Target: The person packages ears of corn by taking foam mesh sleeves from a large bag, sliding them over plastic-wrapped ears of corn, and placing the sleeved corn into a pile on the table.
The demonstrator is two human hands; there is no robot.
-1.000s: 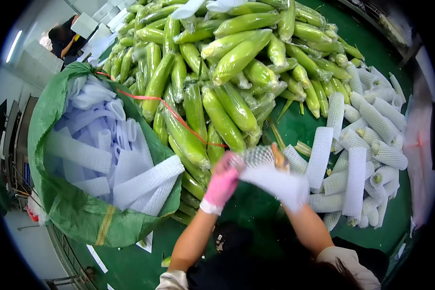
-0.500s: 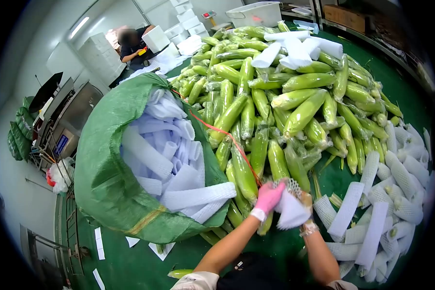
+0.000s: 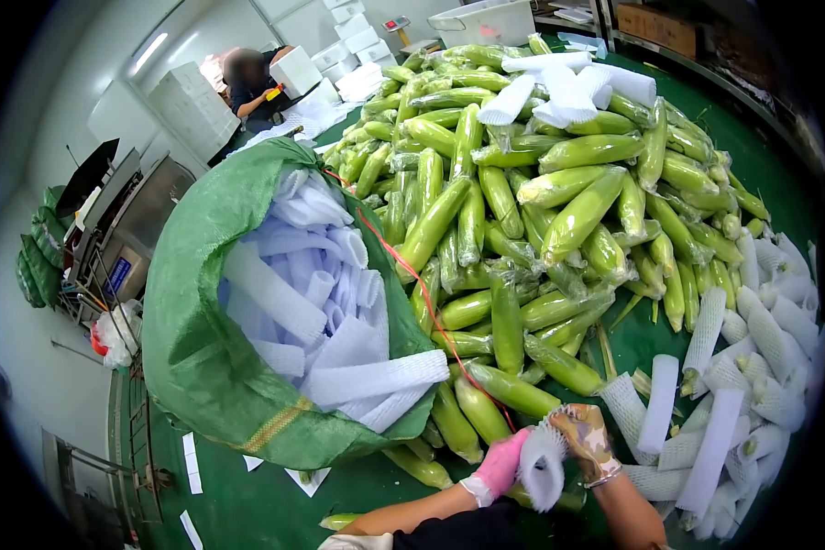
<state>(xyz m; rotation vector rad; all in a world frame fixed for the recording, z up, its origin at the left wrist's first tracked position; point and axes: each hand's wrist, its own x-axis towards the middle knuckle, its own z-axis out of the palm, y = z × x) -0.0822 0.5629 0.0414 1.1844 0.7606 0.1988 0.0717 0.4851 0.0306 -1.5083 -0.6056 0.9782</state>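
My left hand (image 3: 501, 462), in a pink glove, is closed on the edge of a white foam net sleeve (image 3: 543, 469). On the sleeve's other side, my right hand (image 3: 585, 440), in a stained glove, has its fingers closed on the rim. The sleeve's open end faces me. Just beyond my hands lies a large pile of green corn ears in clear film (image 3: 509, 316). A green sack (image 3: 188, 302) stands open at the left, full of flat white foam sleeves (image 3: 339, 330). At the right lies a heap of corn in net sleeves (image 3: 765, 348).
Loose sleeves (image 3: 568, 92) lie on top of the corn pile. A red string (image 3: 440, 321) runs from the sack across the corn. At the back left, a person (image 3: 257, 87) is beside white boxes (image 3: 295, 73). Behind the pile stands a white bin (image 3: 486, 23); shelving is at the upper right.
Both hands have moved down and closer to me with the sleeve, whose open end now shows. Corn ears at the pile's near side have shifted and lie more sideways.
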